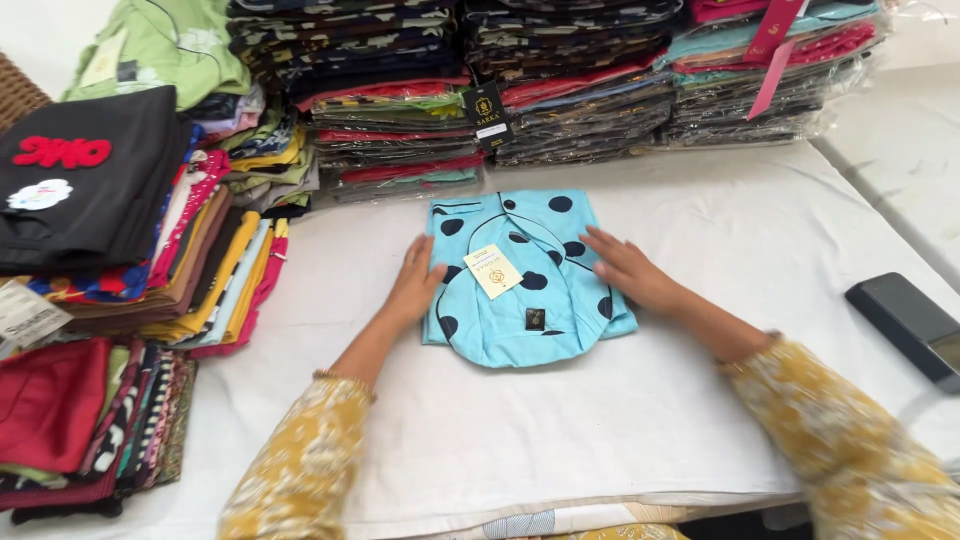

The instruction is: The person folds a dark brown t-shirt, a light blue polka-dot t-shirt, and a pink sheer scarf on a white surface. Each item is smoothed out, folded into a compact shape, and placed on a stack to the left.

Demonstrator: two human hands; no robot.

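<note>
A folded light-blue garment point(530, 300) with dark navy dots lies flat on the white cloth-covered table point(700, 400). A cream paper tag point(493, 271) and a small dark label sit on its front. My left hand point(415, 285) rests flat against the garment's left edge, fingers together and pointing away from me. My right hand point(625, 268) lies palm down on the right side of the garment, fingers spread. Both arms wear yellow patterned sleeves. Neither hand grips anything.
Tall piles of folded clothes point(150, 230) stand at the left. Stacks of plastic-wrapped garments point(560, 80) line the back edge. A dark phone point(910, 325) lies at the right. More folded fabric point(80, 420) sits at the near left.
</note>
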